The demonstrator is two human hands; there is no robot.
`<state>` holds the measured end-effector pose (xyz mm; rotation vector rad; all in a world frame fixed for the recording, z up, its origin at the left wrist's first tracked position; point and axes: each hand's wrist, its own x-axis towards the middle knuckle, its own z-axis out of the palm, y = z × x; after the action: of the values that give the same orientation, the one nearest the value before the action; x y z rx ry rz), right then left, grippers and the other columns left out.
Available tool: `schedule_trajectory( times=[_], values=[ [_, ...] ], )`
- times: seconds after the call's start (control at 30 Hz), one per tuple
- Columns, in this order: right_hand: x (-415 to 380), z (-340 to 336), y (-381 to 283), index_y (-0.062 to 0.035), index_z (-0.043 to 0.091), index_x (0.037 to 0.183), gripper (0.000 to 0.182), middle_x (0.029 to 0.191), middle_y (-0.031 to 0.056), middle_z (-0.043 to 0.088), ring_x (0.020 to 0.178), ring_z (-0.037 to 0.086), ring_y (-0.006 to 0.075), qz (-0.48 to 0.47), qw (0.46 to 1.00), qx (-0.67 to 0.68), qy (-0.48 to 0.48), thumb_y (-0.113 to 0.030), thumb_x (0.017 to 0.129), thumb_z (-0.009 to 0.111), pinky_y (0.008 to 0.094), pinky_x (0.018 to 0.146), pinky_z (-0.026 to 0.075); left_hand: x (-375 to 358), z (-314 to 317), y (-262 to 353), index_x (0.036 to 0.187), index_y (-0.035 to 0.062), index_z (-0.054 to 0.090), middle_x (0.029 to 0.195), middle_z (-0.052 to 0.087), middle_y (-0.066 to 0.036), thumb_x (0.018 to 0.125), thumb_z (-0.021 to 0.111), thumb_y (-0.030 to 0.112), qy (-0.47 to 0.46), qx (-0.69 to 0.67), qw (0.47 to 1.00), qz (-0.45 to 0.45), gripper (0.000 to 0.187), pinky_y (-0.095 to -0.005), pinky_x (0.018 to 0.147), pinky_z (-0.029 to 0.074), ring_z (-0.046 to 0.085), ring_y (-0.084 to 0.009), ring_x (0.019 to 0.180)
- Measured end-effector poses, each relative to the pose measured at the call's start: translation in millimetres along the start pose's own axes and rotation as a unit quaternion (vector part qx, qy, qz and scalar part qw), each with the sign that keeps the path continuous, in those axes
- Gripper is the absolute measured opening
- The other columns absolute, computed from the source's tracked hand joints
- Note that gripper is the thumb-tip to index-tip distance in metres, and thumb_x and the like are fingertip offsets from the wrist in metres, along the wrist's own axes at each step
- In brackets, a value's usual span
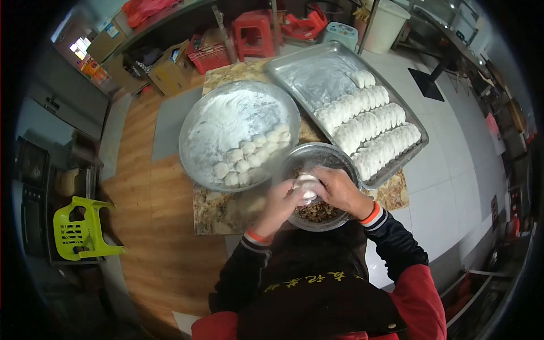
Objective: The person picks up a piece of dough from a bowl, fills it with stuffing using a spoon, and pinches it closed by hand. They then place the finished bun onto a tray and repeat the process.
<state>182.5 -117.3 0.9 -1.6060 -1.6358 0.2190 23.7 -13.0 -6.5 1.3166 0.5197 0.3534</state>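
Above a metal bowl (356, 174) of dark chopped filling (317, 213), a piece of white dough (306, 184) is held between both hands. My left hand (279, 205) grips its left side with bent fingers. On its right side, my right hand (338, 191) pinches it. Left of the bowl, a round floured tray (226, 116) carries several small dough balls (247, 148). A rectangular metal tray (317, 73) at the upper right bears rows of white floured dumplings (368, 126).
The trays and bowl stand on a stone-patterned table (218, 212). A green plastic chair (85, 229) is at the left. Behind the table are a red stool (253, 31), a red basket (208, 56), a cardboard box (171, 69) and a white bucket (386, 27).
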Motion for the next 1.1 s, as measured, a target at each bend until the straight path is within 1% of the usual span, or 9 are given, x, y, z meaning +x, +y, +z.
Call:
schedule_trajectory(
  times=[0.07,0.17,0.27,0.37,0.57,0.67,0.87,0.97,1.1],
  values=[
    [0,2,0,-0.0030,0.064,0.108,0.021,0.098,0.0194,0.067,0.085,0.065,0.0419,-0.009,1.000,-0.018,-0.016,-0.012,0.089,0.066,0.0452,0.071,0.053,5,-15,-13,0.102,-0.0021,0.065,0.082,0.067,-0.012,0.091,0.063,0.011,-0.012,0.253,0.964,0.074,0.017,-0.0320,0.067,0.049,0.064,-0.0160,0.076],
    [1,0,0,-0.0033,0.064,0.108,0.020,0.098,0.0190,0.067,0.085,0.065,0.0420,0.006,1.000,-0.013,-0.023,-0.013,0.090,0.066,0.0456,0.071,0.053,5,-10,-15,0.103,-0.0019,0.065,0.083,0.068,-0.013,0.091,0.064,0.013,0.014,0.215,0.972,0.093,0.019,-0.0332,0.067,0.049,0.065,-0.0164,0.076],
    [5,-2,-4,-0.0035,0.065,0.106,0.018,0.096,0.0181,0.067,0.084,0.065,0.0415,0.031,0.999,0.023,0.000,-0.011,0.090,0.066,0.0460,0.071,0.052,-3,2,-1,0.106,-0.0017,0.065,0.084,0.069,-0.012,0.093,0.062,0.013,-0.017,-0.077,0.997,0.028,0.020,-0.0317,0.069,0.051,0.066,-0.0155,0.078],
    [2,2,2,-0.0034,0.066,0.104,0.016,0.092,0.0171,0.066,0.083,0.064,0.0408,-0.033,0.999,-0.022,-0.015,-0.011,0.090,0.066,0.0461,0.071,0.052,1,-14,-7,0.108,-0.0022,0.066,0.086,0.070,-0.009,0.095,0.060,0.012,-0.035,0.219,0.974,0.039,0.020,-0.0283,0.072,0.052,0.067,-0.0133,0.083],
    [6,-7,-5,-0.0039,0.066,0.105,0.017,0.092,0.0161,0.064,0.083,0.063,0.0401,0.009,1.000,0.011,-0.021,-0.011,0.090,0.066,0.0452,0.071,0.052,0,0,-8,0.111,-0.0035,0.065,0.093,0.070,-0.009,0.097,0.058,0.011,-0.027,-0.048,0.998,0.041,0.022,-0.0267,0.074,0.055,0.067,-0.0119,0.088],
    [-1,-1,4,-0.0042,0.065,0.106,0.017,0.094,0.0165,0.064,0.084,0.064,0.0403,-0.033,0.998,-0.033,-0.042,-0.010,0.090,0.065,0.0448,0.072,0.052,6,-19,-22,0.114,-0.0045,0.063,0.100,0.069,-0.009,0.099,0.056,0.012,-0.057,0.246,0.964,0.088,0.023,-0.0270,0.078,0.058,0.066,-0.0126,0.090],
    [5,-4,0,-0.0029,0.064,0.107,0.019,0.099,0.0180,0.066,0.088,0.064,0.0413,0.001,1.000,-0.017,-0.027,-0.011,0.090,0.065,0.0442,0.074,0.052,1,-3,-6,0.116,-0.0051,0.061,0.105,0.067,-0.008,0.102,0.053,0.012,-0.049,-0.058,0.997,-0.003,0.024,-0.0265,0.078,0.059,0.066,-0.0127,0.090],
    [0,0,5,-0.0020,0.064,0.107,0.020,0.099,0.0186,0.066,0.088,0.064,0.0421,-0.031,0.998,-0.044,-0.036,-0.011,0.089,0.066,0.0444,0.074,0.052,7,-14,-15,0.118,-0.0048,0.060,0.107,0.066,-0.008,0.102,0.052,0.011,-0.074,0.179,0.981,-0.025,0.024,-0.0260,0.078,0.058,0.065,-0.0125,0.092],
    [7,0,2,-0.0018,0.064,0.107,0.021,0.097,0.0184,0.066,0.088,0.064,0.0419,0.034,0.999,0.022,-0.016,-0.012,0.088,0.067,0.0443,0.075,0.052,5,-7,-10,0.118,-0.0044,0.060,0.108,0.065,-0.008,0.102,0.051,0.010,-0.058,0.006,0.998,0.002,0.023,-0.0268,0.077,0.058,0.065,-0.0130,0.092]
  ],
)
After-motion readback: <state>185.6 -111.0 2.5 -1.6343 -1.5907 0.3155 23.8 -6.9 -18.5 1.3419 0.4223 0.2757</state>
